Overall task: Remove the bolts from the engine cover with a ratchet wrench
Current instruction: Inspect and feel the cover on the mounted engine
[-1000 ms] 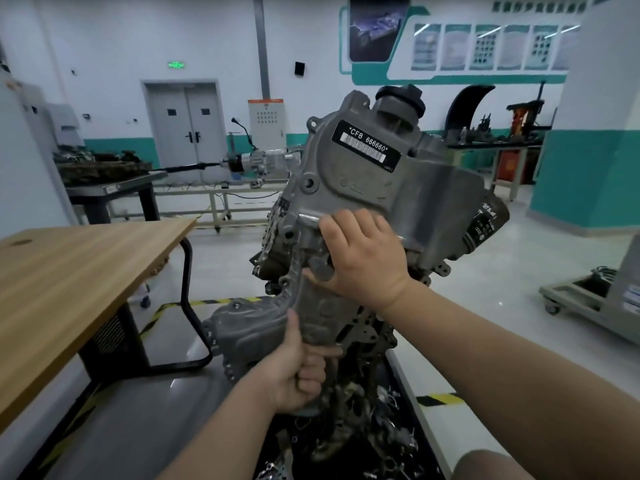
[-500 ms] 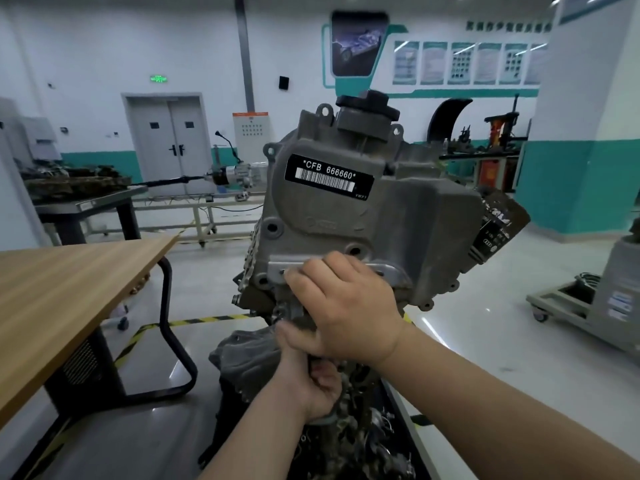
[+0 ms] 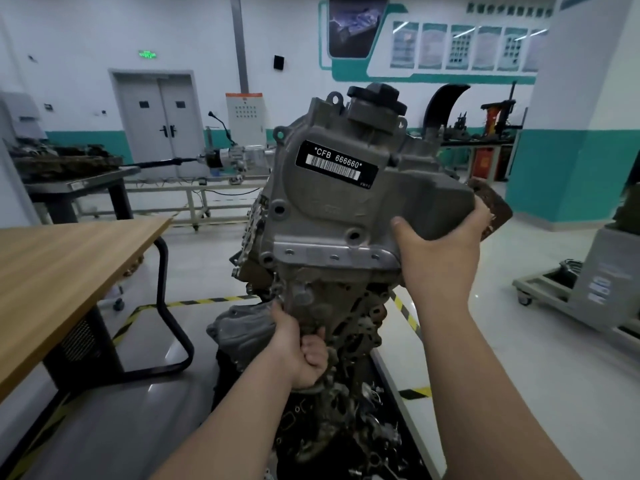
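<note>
The engine cover (image 3: 332,209) stands upright before the engine (image 3: 367,317), the right hand (image 3: 440,258) clasping its right edge and the left hand (image 3: 301,355) curled round its lower end, probably to share the weight (no ratchet wrench in view)

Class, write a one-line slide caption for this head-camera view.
The right hand grips the right side of the engine cover; left hand grips its lower end.

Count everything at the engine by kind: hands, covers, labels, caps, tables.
engine cover: 1
barcode label: 1
black cap: 1
wooden table: 1
hands: 2, left hand and right hand, both with a grip on the cover
Total: 6
</note>
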`<state>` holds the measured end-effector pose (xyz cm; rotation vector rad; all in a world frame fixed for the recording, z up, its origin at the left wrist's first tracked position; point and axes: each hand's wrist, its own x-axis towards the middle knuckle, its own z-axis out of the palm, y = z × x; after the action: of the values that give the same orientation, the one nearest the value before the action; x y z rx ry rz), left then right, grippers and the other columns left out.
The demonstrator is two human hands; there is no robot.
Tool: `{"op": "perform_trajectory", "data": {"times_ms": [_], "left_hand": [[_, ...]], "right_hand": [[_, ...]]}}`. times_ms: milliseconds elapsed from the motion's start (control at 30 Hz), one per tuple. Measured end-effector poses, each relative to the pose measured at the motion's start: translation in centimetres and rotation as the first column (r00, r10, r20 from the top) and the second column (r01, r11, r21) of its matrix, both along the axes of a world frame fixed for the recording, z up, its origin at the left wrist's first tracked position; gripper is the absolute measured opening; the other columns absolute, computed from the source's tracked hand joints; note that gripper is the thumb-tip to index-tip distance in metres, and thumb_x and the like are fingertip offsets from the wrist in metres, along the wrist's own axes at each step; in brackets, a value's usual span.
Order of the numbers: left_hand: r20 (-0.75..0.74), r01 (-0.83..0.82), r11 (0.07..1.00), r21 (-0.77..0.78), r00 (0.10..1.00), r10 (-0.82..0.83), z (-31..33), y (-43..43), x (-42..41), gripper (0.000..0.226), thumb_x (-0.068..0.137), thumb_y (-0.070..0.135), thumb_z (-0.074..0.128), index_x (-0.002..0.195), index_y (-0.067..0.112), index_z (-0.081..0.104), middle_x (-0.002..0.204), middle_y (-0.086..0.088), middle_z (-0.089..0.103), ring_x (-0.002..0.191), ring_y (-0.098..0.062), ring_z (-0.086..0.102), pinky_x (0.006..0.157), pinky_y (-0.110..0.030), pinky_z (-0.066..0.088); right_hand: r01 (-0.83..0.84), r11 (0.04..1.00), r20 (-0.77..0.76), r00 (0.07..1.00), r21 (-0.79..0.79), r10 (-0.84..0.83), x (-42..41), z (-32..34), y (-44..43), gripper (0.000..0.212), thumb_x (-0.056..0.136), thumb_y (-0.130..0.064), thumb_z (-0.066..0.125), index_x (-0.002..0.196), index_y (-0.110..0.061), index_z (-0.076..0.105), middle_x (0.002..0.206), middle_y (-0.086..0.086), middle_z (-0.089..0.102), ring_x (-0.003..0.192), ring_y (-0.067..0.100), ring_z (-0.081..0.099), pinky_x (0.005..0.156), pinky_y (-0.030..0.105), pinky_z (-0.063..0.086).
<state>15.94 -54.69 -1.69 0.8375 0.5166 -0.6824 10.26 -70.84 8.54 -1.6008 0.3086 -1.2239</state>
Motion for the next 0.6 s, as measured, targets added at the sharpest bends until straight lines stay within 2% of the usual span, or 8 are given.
{"op": "perform_trajectory", "data": {"times_ms": [100, 167, 233, 333, 433, 500, 600], "left_hand": [[0.115, 0.124, 0.956, 0.268, 0.980, -0.160, -1.0, 2.0, -0.1, 0.085, 0.054, 0.097, 0.030, 0.053, 0.013, 0.043, 0.043, 0.006, 0.024, 0.029, -0.009, 0.019, 0.033, -0.011, 0.013], [0.166, 0.109, 0.871, 0.479, 0.963, -0.213, -2.1, 3.7, -0.1, 0.080, 0.047, 0.093, 0.033, 0.056, 0.015, 0.041, 0.045, 0.005, 0.023, 0.032, -0.010, 0.016, 0.035, -0.013, 0.012], [0.179, 0.066, 0.795, 0.603, 0.960, -0.215, -3.4, 4.9, -0.3, 0.079, 0.040, 0.091, 0.036, 0.059, 0.015, 0.042, 0.045, 0.005, 0.024, 0.034, -0.010, 0.016, 0.038, -0.015, 0.012], [0.212, -0.024, 0.761, 0.649, 0.965, -0.151, -4.8, 5.3, -0.1, 0.082, 0.039, 0.091, 0.033, 0.062, 0.013, 0.045, 0.045, 0.004, 0.024, 0.036, -0.012, 0.017, 0.040, -0.016, 0.013], [0.258, -0.119, 0.750, 0.650, 0.964, -0.071, -5.4, 5.4, 0.2, 0.085, 0.047, 0.093, 0.025, 0.064, 0.012, 0.045, 0.044, 0.003, 0.023, 0.034, -0.012, 0.017, 0.040, -0.015, 0.014], [0.259, -0.131, 0.771, 0.624, 0.965, -0.046, -5.6, 5.7, 0.4, 0.085, 0.059, 0.094, 0.021, 0.061, 0.012, 0.046, 0.043, 0.004, 0.023, 0.033, -0.010, 0.017, 0.039, -0.013, 0.014], [0.212, -0.046, 0.740, 0.671, 0.968, -0.132, -5.8, 6.4, 0.4, 0.083, 0.069, 0.091, 0.021, 0.062, 0.012, 0.046, 0.043, 0.004, 0.024, 0.033, -0.010, 0.017, 0.039, -0.014, 0.014]], "right_hand": [[0.030, 0.999, 0.049, 0.998, 0.039, -0.031, 0.5, -0.2, 0.3, 0.076, 0.072, -0.037, 0.079, 0.134, -0.030, 0.035, 0.119, -0.009, 0.056, 0.098, 0.008, 0.058, 0.083, 0.024, 0.051], [0.043, 0.998, 0.086, 0.995, 0.051, -0.047, 0.8, -0.4, 0.4, 0.074, 0.072, -0.037, 0.078, 0.134, -0.030, 0.037, 0.120, -0.008, 0.057, 0.100, 0.011, 0.059, 0.081, 0.021, 0.051], [0.047, 0.998, 0.128, 0.990, 0.052, -0.053, 1.1, -0.7, 0.4, 0.073, 0.072, -0.038, 0.078, 0.132, -0.032, 0.037, 0.120, -0.008, 0.057, 0.102, 0.013, 0.060, 0.077, 0.015, 0.049], [0.050, 0.998, 0.141, 0.988, 0.046, -0.056, 1.4, -0.8, 0.2, 0.072, 0.070, -0.042, 0.076, 0.130, -0.034, 0.037, 0.119, -0.009, 0.057, 0.101, 0.010, 0.059, 0.071, 0.002, 0.045], [0.029, 0.999, 0.147, 0.988, 0.038, -0.035, 1.4, -0.6, -0.2, 0.073, 0.069, -0.042, 0.076, 0.130, -0.034, 0.036, 0.118, -0.011, 0.057, 0.098, 0.002, 0.057, 0.071, 0.000, 0.044], [0.000, 1.000, 0.157, 0.988, 0.009, -0.002, 1.2, -0.6, -0.2, 0.074, 0.069, -0.040, 0.076, 0.131, -0.031, 0.036, 0.116, -0.013, 0.056, 0.096, -0.003, 0.057, 0.072, 0.002, 0.045], [-0.020, 0.998, 0.131, 0.991, -0.066, 0.029, 0.9, -0.4, -1.1, 0.072, 0.071, -0.035, 0.077, 0.130, -0.028, 0.037, 0.107, -0.021, 0.052, 0.091, -0.017, 0.053, 0.069, 0.000, 0.043]]}}
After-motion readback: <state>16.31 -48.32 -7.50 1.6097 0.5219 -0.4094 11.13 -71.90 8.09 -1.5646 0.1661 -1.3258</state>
